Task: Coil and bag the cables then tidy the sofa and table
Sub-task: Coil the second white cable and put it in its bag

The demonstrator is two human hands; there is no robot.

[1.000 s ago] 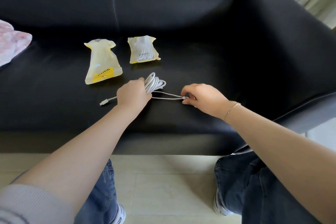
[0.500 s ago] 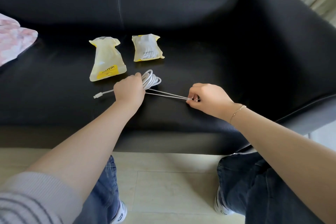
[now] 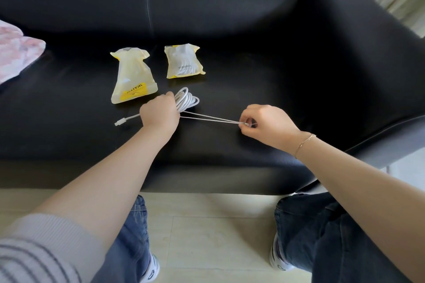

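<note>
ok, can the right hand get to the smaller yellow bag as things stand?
Probably not yet. The right hand pinches the taut end of the white cable, so it is occupied. The path over the sofa seat to the smaller yellow bag looks free otherwise.

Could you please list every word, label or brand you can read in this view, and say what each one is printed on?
Larger yellow pouch: dark lettering on its yellow label, upside down to the camera; too blurred to read with confidence.
Smaller yellow pouch: a line of small grey print on the white contents or insert; too small to read.
Nothing else in view carries text, neither the white cable nor the sofa.
</note>
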